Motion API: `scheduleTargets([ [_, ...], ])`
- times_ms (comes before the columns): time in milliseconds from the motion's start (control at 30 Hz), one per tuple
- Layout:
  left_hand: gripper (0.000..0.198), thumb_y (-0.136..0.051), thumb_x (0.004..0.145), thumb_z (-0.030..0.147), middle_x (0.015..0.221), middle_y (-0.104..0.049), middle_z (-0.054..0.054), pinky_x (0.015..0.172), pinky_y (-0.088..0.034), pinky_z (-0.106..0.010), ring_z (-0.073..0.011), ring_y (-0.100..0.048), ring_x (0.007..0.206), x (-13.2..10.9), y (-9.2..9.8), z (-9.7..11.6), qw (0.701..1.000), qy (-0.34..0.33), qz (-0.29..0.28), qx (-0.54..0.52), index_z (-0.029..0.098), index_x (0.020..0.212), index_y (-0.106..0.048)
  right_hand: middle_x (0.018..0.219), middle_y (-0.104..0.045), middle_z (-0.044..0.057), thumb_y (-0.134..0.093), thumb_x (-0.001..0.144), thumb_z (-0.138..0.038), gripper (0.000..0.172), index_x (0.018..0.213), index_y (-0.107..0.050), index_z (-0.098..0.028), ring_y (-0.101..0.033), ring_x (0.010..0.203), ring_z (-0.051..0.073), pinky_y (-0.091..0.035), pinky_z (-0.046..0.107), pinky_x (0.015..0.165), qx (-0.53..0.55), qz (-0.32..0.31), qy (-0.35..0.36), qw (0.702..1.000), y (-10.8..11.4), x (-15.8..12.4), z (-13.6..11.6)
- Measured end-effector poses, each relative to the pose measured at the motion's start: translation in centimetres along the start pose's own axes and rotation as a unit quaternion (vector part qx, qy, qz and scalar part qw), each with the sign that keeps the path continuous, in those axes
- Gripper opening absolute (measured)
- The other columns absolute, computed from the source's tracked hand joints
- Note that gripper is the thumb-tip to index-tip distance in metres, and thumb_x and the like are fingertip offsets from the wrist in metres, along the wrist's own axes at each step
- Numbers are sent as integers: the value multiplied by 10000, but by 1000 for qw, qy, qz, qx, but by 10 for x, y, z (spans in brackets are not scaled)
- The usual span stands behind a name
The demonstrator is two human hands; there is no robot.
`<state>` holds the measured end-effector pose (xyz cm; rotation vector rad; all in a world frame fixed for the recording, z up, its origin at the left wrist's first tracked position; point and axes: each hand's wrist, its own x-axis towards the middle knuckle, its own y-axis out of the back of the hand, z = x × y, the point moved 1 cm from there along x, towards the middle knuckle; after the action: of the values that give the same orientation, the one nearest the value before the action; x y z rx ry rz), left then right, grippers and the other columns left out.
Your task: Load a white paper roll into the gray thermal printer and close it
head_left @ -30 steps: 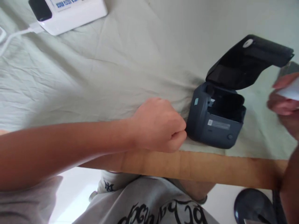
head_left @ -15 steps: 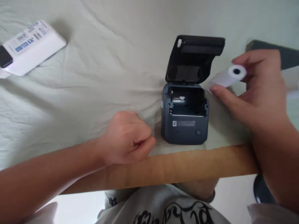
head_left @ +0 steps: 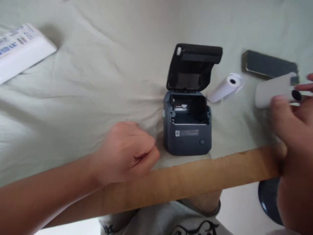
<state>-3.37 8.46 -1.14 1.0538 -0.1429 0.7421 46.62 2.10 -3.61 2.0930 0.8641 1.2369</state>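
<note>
A small dark blue-grey label printer [head_left: 187,138] stands near the table's front edge with its black lid [head_left: 193,67] tipped up and its roll bay exposed. My left hand [head_left: 130,150] rests as a fist left of the printer, apart from it, with nothing seen in it. Against the printer's right side lies a thin white paper roll [head_left: 221,89] with a black core and a loose outer end. Farther right, my right hand [head_left: 295,114] grips a wider white paper roll [head_left: 270,91], thumb on its near side; some fingers are cut off by the frame edge.
A dark, flat, oblong box or case [head_left: 267,65] lies behind the wider roll. At the far left is a white packet [head_left: 23,54] with blue print. Pale wrinkled cloth [head_left: 97,81] covers the table behind a wooden front edge [head_left: 183,178].
My right hand has let go of the thin paper roll beside the printer and moved right to grip the wider roll. My left fist stays by the printer. The view has shifted slightly.
</note>
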Motion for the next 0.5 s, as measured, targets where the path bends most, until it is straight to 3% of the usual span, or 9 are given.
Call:
scheduleTargets([
  [100,508,-513,1077,5,567,-342,73,580,-254,-388,-147,-291,570,0,2,0,1000,2,-6,13,237,697,-269,1234,-671,83,-1061,648,-843,1145,1557,-530,-391,-625,787,151,-473,372,643,-33,-6,-25,999,-10,-4,13],
  [200,512,-513,1094,14,567,-328,69,578,-232,-393,-150,-297,579,-1,2,0,1000,-2,-15,22,234,705,-263,1209,-670,54,-1057,572,-888,1244,1543,-407,-459,-636,797,163,-425,322,596,70,-33,68,995,-11,-12,5],
  [267,515,-508,1100,17,570,-325,70,578,-236,-386,-149,-291,581,-1,2,0,1000,-5,-11,26,233,708,-252,1208,-685,50,-1006,677,-887,1146,1555,-390,-482,-632,808,164,-406,308,590,126,-61,99,985,-8,-18,-9],
  [367,510,-497,1098,12,565,-336,75,579,-247,-381,-145,-285,574,1,1,0,999,-9,-11,31,235,704,-261,1160,-687,58,-922,855,-808,828,1480,-567,-397,-562,777,140,-398,328,627,100,-86,62,989,-3,-27,-32],
  [433,508,-495,1095,12,561,-350,77,579,-257,-379,-141,-289,567,2,0,1,999,-15,-11,32,236,697,-271,1161,-681,69,-931,884,-728,650,1325,-686,-319,-532,778,127,-413,345,661,74,-92,40,992,0,-28,-42],
  [500,510,-508,1086,11,558,-365,81,582,-277,-373,-136,-292,555,1,-1,1,999,-21,-9,31,237,691,-279,1131,-668,66,-916,905,-704,571,1236,-705,-289,-524,777,127,-426,361,689,71,-88,25,993,1,-27,-44],
])
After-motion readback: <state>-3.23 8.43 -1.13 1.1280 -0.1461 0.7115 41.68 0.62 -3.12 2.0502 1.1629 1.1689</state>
